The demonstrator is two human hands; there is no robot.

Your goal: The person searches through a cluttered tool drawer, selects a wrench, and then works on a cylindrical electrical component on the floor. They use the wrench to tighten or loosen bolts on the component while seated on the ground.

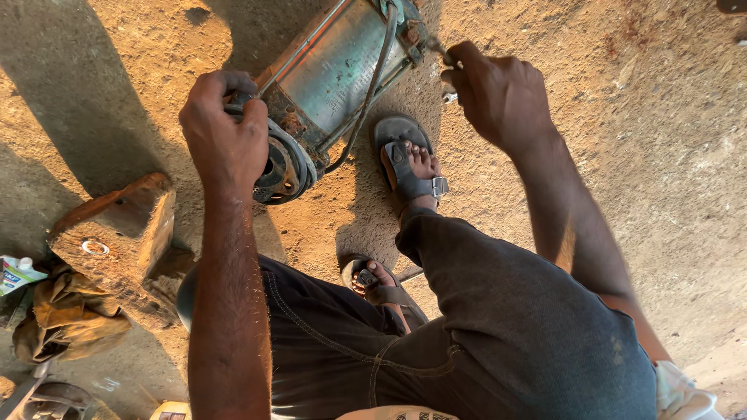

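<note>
A worn green and rust-coloured cylindrical motor (342,66) lies on the dirt ground, with a dark cable running along its side. My left hand (226,128) grips the round end cover of the motor (282,165) at its near end. My right hand (494,93) is closed around a small metal tool (436,48) at the motor's far end, by a bolt there. My feet in grey sandals (408,159) stand beside the motor.
A rough wooden block (128,233) with a metal ring (96,247) on it lies at the left. A dirty yellow rag (70,315) and a small white packet (17,272) sit beside it. Sandy ground stretches to the right.
</note>
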